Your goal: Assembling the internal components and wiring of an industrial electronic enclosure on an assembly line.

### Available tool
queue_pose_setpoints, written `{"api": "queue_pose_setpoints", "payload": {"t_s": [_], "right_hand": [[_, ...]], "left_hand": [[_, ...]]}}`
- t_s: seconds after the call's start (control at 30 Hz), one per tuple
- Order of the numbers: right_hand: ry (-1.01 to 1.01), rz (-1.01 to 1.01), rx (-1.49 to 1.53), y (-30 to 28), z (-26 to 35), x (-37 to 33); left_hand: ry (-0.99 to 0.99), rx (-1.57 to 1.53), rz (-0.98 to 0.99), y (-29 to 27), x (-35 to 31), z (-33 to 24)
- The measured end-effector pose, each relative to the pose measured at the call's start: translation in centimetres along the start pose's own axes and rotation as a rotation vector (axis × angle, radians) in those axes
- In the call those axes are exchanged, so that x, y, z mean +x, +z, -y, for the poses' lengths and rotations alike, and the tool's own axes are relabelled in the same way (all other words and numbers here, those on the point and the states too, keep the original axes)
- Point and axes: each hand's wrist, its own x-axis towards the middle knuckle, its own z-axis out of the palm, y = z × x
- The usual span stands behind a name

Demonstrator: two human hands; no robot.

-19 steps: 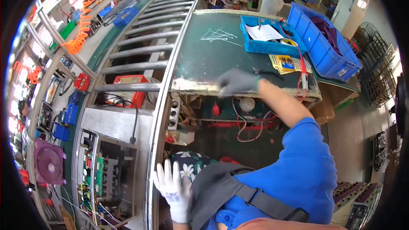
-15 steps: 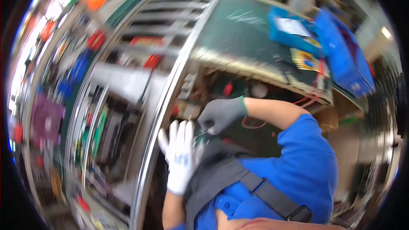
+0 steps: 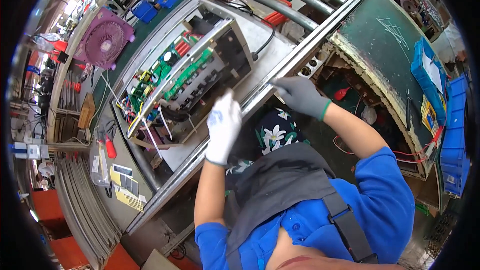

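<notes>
My left hand (image 3: 223, 127), in a white glove, is raised over the near metal rail with its fingers drawn together; whatever they hold, if anything, is hidden. Just beyond it an open metal chassis (image 3: 200, 65) leans tilted on a white board (image 3: 270, 55), showing green circuit boards (image 3: 190, 76), black parts and loose wires. My right hand (image 3: 301, 98), in a grey glove, is at the rail's edge (image 3: 260, 92), right of the left hand. Its fingers are curled closed, and what is at their tips is too small to name.
Metal rollers (image 3: 275, 5) run off to the far right. On the right stand a green-topped bench (image 3: 375, 35) with a ragged edge, a blue tray (image 3: 425, 70) and a blue bin (image 3: 456, 135). A purple fan (image 3: 105, 40) and a red-handled tool (image 3: 110, 147) are at left.
The view has swung left and sharpened, bringing the chassis in front of me. My hands have moved apart; the left fingers, spread before, are drawn together. The thin metal piece at my right fingers no longer shows clearly.
</notes>
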Motion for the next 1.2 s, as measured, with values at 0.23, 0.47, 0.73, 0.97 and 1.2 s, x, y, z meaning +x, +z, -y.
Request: {"api": "queue_pose_setpoints", "payload": {"t_s": [0.23,0.47,0.73,0.97,1.2], "right_hand": [[0.16,0.138,-0.217,3.0,2.2,8.8],[0.242,0.055,0.01,5.5,1.6,7.9],[0.117,-0.04,0.057,3.7,2.5,6.4],[0.188,0.11,-0.245,1.1,4.6,6.1],[0.578,0.064,0.821,8.0,2.3,9.3]], "left_hand": [[-0.275,0.432,0.19,4.8,9.2,1.7],[-0.313,0.407,0.101,5.6,8.9,1.7],[-0.374,0.405,0.127,5.5,8.1,2.1],[-0.319,0.394,0.037,5.5,7.5,3.1],[-0.332,0.364,0.128,5.0,8.0,1.7]]}}
